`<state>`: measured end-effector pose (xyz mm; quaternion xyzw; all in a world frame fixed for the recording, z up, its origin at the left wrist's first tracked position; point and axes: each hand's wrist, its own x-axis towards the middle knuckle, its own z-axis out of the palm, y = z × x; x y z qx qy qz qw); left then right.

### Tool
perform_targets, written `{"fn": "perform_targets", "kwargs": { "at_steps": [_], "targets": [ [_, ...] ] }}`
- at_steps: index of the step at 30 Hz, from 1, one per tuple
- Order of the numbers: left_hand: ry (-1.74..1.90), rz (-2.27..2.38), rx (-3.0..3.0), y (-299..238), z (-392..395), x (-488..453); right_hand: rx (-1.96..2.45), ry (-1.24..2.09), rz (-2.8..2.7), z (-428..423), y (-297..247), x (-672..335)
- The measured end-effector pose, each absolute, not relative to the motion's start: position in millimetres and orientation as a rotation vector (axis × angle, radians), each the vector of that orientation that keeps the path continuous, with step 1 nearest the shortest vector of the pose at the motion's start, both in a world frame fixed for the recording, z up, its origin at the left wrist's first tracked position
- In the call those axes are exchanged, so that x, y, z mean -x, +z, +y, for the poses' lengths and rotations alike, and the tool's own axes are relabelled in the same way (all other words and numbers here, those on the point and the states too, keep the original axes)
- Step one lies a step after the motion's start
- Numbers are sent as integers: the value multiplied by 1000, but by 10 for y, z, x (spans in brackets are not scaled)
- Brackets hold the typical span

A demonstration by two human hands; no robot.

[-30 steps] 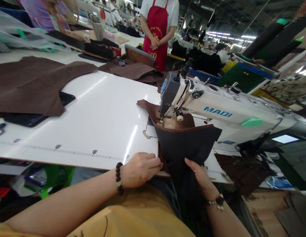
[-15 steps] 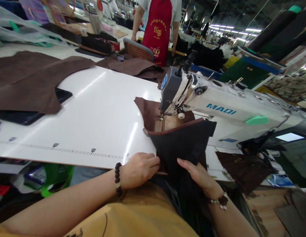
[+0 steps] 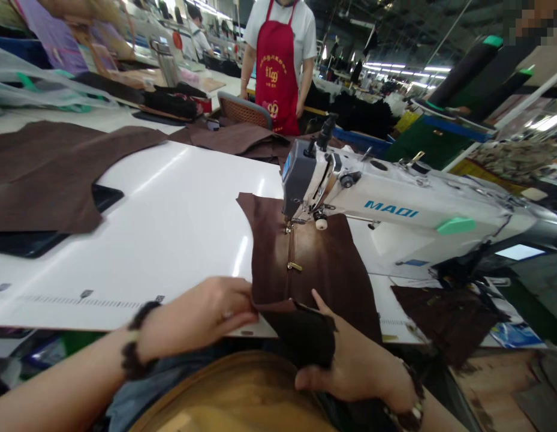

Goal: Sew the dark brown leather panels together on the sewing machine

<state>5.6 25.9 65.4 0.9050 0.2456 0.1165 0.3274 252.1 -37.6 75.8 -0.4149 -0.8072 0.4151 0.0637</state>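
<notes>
A brown leather-like piece (image 3: 325, 252) lies under the needle of the sewing machine (image 3: 386, 207). Along its middle runs a zipper (image 3: 289, 282) with a brass-coloured pull (image 3: 295, 266). The near edge is folded up, showing a black underside (image 3: 300, 336). My left hand (image 3: 210, 312) has its fingers closed at the piece's left near corner; the fingertips are partly hidden. At the near right, my right hand (image 3: 354, 357) has its index finger stretched along the brown surface and its thumb spread apart. The black flap lies against this hand, and its other fingers are hidden.
More brown pieces (image 3: 48, 174) lie on the white table (image 3: 183, 222) at left, over a dark flat object (image 3: 26, 243). Dark brown pieces (image 3: 440, 312) lie at right. Across the table stands a person in a red apron (image 3: 278, 72) behind a chair (image 3: 244, 111).
The near part of the brown piece, earlier folded up with its black side showing, now lies mostly flat, revealing the zipper pull. My left hand has shifted left; my right hand's fingers have spread.
</notes>
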Motion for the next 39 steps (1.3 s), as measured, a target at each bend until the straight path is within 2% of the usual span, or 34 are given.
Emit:
{"fn": "perform_targets", "kwargs": {
  "at_steps": [2, 5, 9, 12, 17, 21, 25, 32, 39],
  "targets": [
    [418, 852, -2242, 918, 484, 95, 1179, 1262, -2508, -366, 755, -2530],
    [328, 867, -2262, 1101, 746, 58, 1148, 1291, -2516, -356, 728, -2578],
    [-21, 642, -2445, 908, 856, -289, 1093, 1326, -2395, -355, 699, -2628],
    [-131, 627, -2600, 661, 815, -450, 1117, 1312, -2309, -362, 667, -2631],
    [64, 688, -2878, 344, 673, -436, 1266, 1111, -2271, -304, 573, -2554],
    [293, 663, -2940, 214, 627, -444, 1450, 647, -2168, -88, 417, -2435],
    [242, 707, -2884, 214, 657, -539, 1628, 309, -2344, 142, 223, -2396],
    [310, 936, -2881, 185, 799, -686, 1608, 300, -2530, 215, 170, -2514],
    [215, 816, -2884, 63, 920, -645, 1591, 332, -2543, 233, 191, -2524]
  ]
}}
